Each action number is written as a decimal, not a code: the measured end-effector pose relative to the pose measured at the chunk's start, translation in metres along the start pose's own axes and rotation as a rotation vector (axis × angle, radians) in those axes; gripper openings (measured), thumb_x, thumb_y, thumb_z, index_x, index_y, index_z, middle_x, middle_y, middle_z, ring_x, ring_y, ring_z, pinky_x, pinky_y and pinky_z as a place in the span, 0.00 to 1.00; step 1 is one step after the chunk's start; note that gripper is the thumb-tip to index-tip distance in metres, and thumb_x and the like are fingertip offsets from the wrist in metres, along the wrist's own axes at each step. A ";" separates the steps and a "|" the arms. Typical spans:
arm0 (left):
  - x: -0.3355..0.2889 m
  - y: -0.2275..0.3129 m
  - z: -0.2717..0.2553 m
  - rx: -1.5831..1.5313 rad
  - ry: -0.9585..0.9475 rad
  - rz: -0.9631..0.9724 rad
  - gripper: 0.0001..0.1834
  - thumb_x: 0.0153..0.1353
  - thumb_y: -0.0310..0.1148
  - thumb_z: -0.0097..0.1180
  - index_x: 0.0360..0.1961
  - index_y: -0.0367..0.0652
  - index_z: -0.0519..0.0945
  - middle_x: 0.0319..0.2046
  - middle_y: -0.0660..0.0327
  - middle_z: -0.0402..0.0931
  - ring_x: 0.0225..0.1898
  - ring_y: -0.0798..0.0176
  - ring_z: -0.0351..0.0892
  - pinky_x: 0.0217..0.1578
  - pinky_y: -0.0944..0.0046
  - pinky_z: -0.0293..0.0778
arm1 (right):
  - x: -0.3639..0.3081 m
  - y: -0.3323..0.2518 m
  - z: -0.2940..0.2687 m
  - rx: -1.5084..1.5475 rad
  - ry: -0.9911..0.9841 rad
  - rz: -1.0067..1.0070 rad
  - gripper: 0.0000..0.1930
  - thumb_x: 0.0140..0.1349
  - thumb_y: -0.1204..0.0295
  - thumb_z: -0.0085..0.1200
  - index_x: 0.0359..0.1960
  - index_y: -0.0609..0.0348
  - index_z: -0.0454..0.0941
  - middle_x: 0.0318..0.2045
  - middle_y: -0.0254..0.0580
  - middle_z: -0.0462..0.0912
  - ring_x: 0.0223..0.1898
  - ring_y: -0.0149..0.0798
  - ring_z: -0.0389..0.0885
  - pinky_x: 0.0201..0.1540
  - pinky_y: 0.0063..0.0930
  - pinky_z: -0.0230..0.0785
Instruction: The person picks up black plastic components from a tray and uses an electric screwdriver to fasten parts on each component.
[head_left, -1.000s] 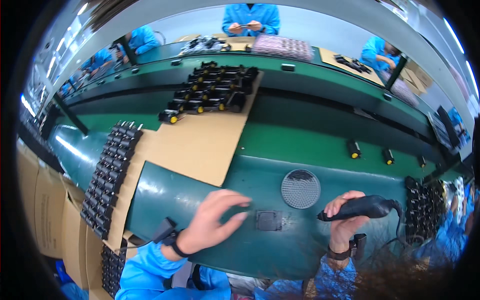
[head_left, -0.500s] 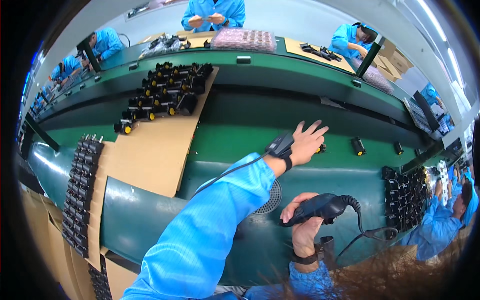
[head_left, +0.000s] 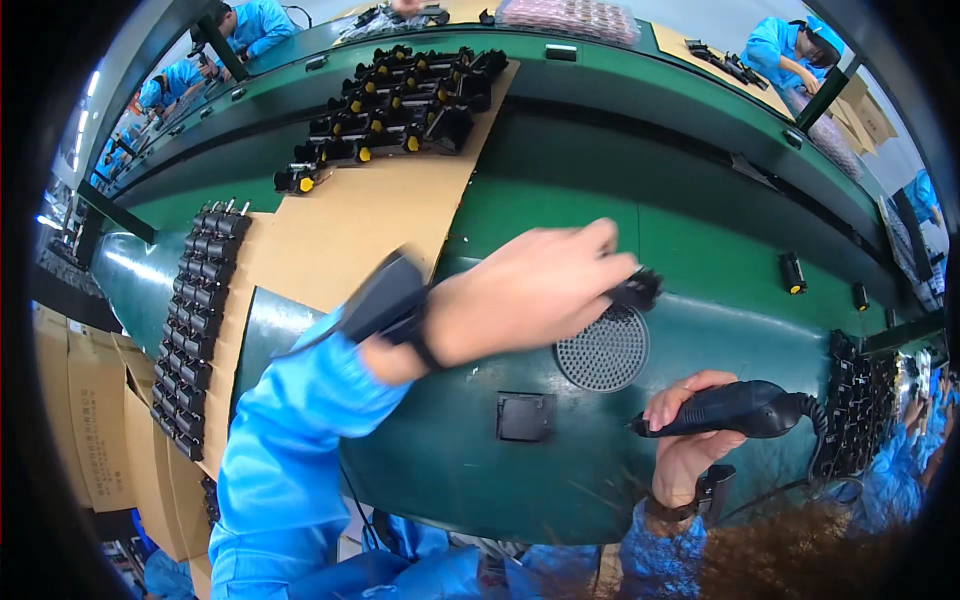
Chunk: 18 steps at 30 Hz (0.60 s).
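Observation:
My left hand (head_left: 530,292), smeared by motion, pinches a small black part (head_left: 637,288) at its fingertips, mostly hidden behind the fingers. Below that part, a round perforated grille (head_left: 603,348) sits in the dark green bench. My right hand (head_left: 690,430) is wrapped round a black corded electric screwdriver (head_left: 745,410), its narrow tip pointing left and a coiled cord at its right end. Between me and the grille, a flat square black fixture (head_left: 526,416) lies on the bench. Both wrists wear black bands.
Brown cardboard (head_left: 370,215) on the left carries rows of black parts with yellow knobs (head_left: 400,105) and a column of black parts (head_left: 198,330). Two loose parts (head_left: 793,272) stand at right, near stacked black parts (head_left: 850,410). Co-workers (head_left: 795,55) sit beyond the green rail.
My left hand has drawn back toward me from the far strip, fingers now curled on a black part. The view has shifted, bringing the square fixture into sight. The screwdriver remains in my right hand.

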<state>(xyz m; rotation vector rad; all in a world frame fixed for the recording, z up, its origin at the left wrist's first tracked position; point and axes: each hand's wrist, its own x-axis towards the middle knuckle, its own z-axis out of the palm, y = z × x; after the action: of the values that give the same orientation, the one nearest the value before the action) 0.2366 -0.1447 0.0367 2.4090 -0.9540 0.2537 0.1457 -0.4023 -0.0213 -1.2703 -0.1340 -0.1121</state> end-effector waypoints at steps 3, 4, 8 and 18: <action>-0.071 0.033 -0.022 -0.101 0.001 -0.091 0.15 0.57 0.26 0.67 0.43 0.39 0.75 0.55 0.48 0.75 0.52 0.40 0.80 0.52 0.48 0.79 | -0.001 0.003 0.006 -0.009 -0.005 -0.008 0.49 0.56 0.17 0.48 0.49 0.58 0.68 0.23 0.36 0.73 0.23 0.34 0.75 0.29 0.32 0.72; -0.093 0.040 -0.022 -0.130 -0.019 -0.123 0.15 0.56 0.26 0.67 0.42 0.39 0.75 0.57 0.47 0.74 0.52 0.40 0.80 0.52 0.48 0.79 | -0.001 0.003 0.009 0.004 0.021 0.001 0.51 0.54 0.17 0.52 0.48 0.60 0.68 0.23 0.37 0.74 0.23 0.34 0.76 0.28 0.32 0.74; -0.142 0.059 0.001 -0.150 -0.022 -0.173 0.16 0.53 0.28 0.69 0.40 0.41 0.76 0.62 0.45 0.73 0.52 0.39 0.79 0.52 0.48 0.80 | 0.001 0.005 0.010 -0.001 0.000 -0.036 0.50 0.56 0.16 0.48 0.48 0.59 0.67 0.23 0.35 0.73 0.23 0.33 0.76 0.28 0.31 0.74; -0.158 0.071 0.032 0.010 -0.072 -0.140 0.19 0.58 0.36 0.73 0.47 0.50 0.80 0.63 0.55 0.72 0.59 0.48 0.74 0.53 0.51 0.76 | 0.004 0.004 0.008 -0.026 -0.016 -0.065 0.49 0.59 0.17 0.44 0.48 0.58 0.66 0.23 0.34 0.72 0.22 0.32 0.76 0.29 0.30 0.74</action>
<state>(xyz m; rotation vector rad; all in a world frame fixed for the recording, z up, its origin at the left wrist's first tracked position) 0.0717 -0.1135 -0.0174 2.4954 -0.8120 0.1209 0.1494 -0.3934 -0.0220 -1.2934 -0.1885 -0.1604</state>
